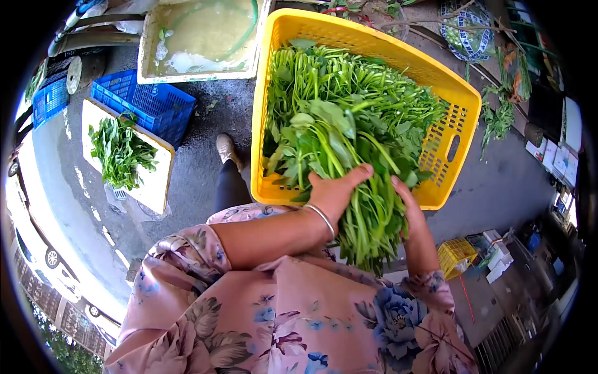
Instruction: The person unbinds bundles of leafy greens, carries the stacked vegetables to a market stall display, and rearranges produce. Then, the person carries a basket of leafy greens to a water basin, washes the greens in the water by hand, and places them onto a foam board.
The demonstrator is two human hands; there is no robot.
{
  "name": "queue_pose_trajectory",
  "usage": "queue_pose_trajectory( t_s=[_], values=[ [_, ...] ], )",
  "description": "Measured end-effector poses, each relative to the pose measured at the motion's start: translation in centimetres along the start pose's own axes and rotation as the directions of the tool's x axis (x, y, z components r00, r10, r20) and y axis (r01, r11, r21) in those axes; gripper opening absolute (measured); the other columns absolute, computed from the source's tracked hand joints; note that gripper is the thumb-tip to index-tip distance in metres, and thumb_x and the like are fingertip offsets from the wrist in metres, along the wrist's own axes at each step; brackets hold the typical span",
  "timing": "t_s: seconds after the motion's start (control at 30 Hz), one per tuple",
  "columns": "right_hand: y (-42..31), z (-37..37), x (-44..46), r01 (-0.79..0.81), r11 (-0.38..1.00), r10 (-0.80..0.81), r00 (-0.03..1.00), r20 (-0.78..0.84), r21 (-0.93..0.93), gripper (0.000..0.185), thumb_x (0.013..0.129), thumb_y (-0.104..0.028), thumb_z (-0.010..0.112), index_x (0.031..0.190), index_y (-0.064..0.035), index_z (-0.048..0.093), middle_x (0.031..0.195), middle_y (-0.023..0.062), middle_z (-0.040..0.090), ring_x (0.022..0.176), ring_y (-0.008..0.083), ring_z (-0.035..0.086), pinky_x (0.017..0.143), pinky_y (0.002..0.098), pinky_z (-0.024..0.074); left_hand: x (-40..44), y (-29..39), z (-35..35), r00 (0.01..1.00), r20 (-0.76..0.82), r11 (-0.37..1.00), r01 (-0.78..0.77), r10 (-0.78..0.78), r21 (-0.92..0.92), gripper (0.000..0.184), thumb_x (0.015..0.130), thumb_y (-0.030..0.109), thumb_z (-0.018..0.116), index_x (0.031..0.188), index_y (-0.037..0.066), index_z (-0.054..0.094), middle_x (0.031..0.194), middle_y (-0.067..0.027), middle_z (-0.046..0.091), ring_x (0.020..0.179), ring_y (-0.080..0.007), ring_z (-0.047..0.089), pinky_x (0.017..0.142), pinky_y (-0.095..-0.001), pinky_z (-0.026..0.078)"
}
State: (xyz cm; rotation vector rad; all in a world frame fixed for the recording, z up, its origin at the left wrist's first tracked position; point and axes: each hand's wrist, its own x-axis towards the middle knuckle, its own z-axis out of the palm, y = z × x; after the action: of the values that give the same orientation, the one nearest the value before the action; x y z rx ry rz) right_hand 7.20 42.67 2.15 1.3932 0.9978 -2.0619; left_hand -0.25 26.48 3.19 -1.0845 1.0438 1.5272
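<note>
Step in hand, my read: handling one bunch of greens (pixel 378 209), likely gathering or evening it up; can't tell whether it is coming out of the yellow crate (pixel 367 34) or going in. Bunch sits over the crate's near side, leafy end above the contents, stem ends sticking past the near rim toward the body. Left hand (pixel 333 198) is wrapped round the stems, fingers gripping, thumb on top. Right hand (pixel 410 209) is against the bunch's right side, fingers partly behind it; cannot tell how far they close. Next move calls for keeping the stems together with both hands so none slip loose.

Containers: yellow crate holds a big heap of loose greens (pixel 355 78), stems mostly showing, right end wall bare. Up and left of the crate, white tub (pixel 197 78) with cloudy water and a green hose (pixel 256 15). Farther left of the crate, blue basket (pixel 174 106), contents mostly hidden, and beside it a white board (pixel 156 187) bearing more greens (pixel 121 153)
</note>
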Motion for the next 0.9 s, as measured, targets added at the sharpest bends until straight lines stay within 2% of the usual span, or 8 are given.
queue_pose_trajectory(
  t_s=[0.17, 0.3, 0.33, 0.4, 0.47, 0.57, 0.7, 0.9],
  values=[
    [2.1, -0.6, -9.0, 0.334, 0.932, -0.362, 0.884, -0.296, -0.142, 0.043, 0.081, -0.034, 0.053, 0.109, -0.0023, 0.050, 0.093, 0.0088, 0.059, 0.080, 0.0189, 0.059, 0.071, 0.0295, 0.0492, -4.2, -1.7, 0.3, 0.927, 0.368, 0.988, -0.120, 0.077, 0.096, 0.110, 0.059, 0.034, 0.078, 0.121, -0.013, 0.002, 0.105, -0.0200, 0.051, 0.096, -0.0226, 0.052, 0.089, -0.0266, 0.038],
    [5.2, 2.1, -13.7, 0.625, 0.735, -0.663, 0.581, -0.472, -0.264, 0.046, 0.077, -0.031, 0.059, 0.110, 0.0001, 0.049, 0.096, 0.0100, 0.057, 0.082, 0.0181, 0.058, 0.071, 0.0295, 0.0484, -6.6, -0.2, -1.7, 0.687, 0.648, 0.927, -0.366, 0.328, -0.082, 0.104, 0.061, 0.021, 0.078, 0.125, -0.011, 0.002, 0.112, -0.0151, 0.048, 0.102, -0.0199, 0.048, 0.093, -0.0286, 0.035],
    [5.9, 3.7, -13.7, 0.668, 0.684, -0.711, 0.519, -0.474, -0.293, 0.047, 0.076, -0.030, 0.059, 0.110, 0.0002, 0.048, 0.097, 0.0103, 0.057, 0.083, 0.0185, 0.058, 0.072, 0.0299, 0.0482, -6.8, 0.5, -2.6, 0.586, 0.699, 0.874, -0.471, 0.409, -0.116, 0.103, 0.062, 0.022, 0.078, 0.127, -0.009, 0.005, 0.117, -0.0140, 0.045, 0.107, -0.0182, 0.044, 0.095, -0.0299, 0.032],
    [7.4, 7.6, -13.6, 0.749, 0.565, -0.809, 0.417, -0.415, -0.348, 0.048, 0.076, -0.029, 0.059, 0.112, 0.0004, 0.047, 0.099, 0.0109, 0.056, 0.085, 0.0193, 0.057, 0.074, 0.0306, 0.0478, -7.5, 2.1, -5.6, 0.507, 0.833, 0.962, -0.251, 0.221, -0.103, 0.105, 0.061, 0.019, 0.079, 0.132, -0.004, 0.005, 0.122, -0.0121, 0.040, 0.112, -0.0174, 0.038, 0.097, -0.0296, 0.028],
    [9.2, 12.4, -12.3, 0.816, 0.442, -0.888, 0.340, -0.311, -0.371, 0.049, 0.076, -0.028, 0.059, 0.113, 0.0006, 0.046, 0.101, 0.0116, 0.055, 0.087, 0.0201, 0.057, 0.076, 0.0314, 0.0474, -7.7, 4.1, -8.8, 0.335, 0.809, 0.810, -0.522, 0.483, -0.268, 0.115, 0.058, 0.017, 0.079, 0.129, -0.011, -0.006, 0.124, -0.0179, 0.038, 0.116, -0.0213, 0.036, 0.099, -0.0289, 0.026],
    [11.5, 20.2, -9.0, 0.881, 0.293, -0.956, 0.264, -0.126, -0.371, 0.051, 0.076, -0.027, 0.059, 0.116, 0.0009, 0.044, 0.104, 0.0125, 0.054, 0.090, 0.0214, 0.056, 0.078, 0.0325, 0.0468, -7.9, 9.1, -16.1, 0.230, 0.810, 0.675, -0.693, 0.540, -0.254, 0.114, 0.057, 0.018, 0.080, 0.130, -0.009, -0.003, 0.125, -0.0154, 0.037, 0.116, -0.0216, 0.035, 0.100, -0.0292, 0.024],
    [12.6, 29.6, -3.2, 0.932, 0.197, -0.966, 0.237, 0.100, -0.303, 0.053, 0.076, -0.025, 0.059, 0.119, 0.0013, 0.041, 0.108, 0.0138, 0.053, 0.093, 0.0230, 0.056, 0.082, 0.0340, 0.0460, -6.1, 15.4, -26.2, 0.399, 0.745, 0.739, -0.649, 0.534, -0.181, 0.098, 0.059, 0.016, 0.078, 0.131, -0.002, 0.013, 0.115, -0.0124, 0.046, 0.106, -0.0187, 0.045, 0.091, -0.0299, 0.037],
    [8.6, 40.4, 14.3, 0.861, 0.507, -0.838, 0.504, 0.209, -0.043, 0.046, 0.067, -0.010, 0.070, 0.107, -0.0008, 0.049, 0.094, 0.0036, 0.056, 0.083, 0.0124, 0.054, 0.076, 0.0251, 0.0430, 3.5, 27.1, -34.5, 0.588, 0.561, 0.781, -0.597, 0.582, -0.184, 0.063, 0.066, 0.019, 0.073, 0.118, 0.002, 0.040, 0.102, -0.0082, 0.056, 0.086, -0.0174, 0.057, 0.076, -0.0313, 0.048]
  ],
)
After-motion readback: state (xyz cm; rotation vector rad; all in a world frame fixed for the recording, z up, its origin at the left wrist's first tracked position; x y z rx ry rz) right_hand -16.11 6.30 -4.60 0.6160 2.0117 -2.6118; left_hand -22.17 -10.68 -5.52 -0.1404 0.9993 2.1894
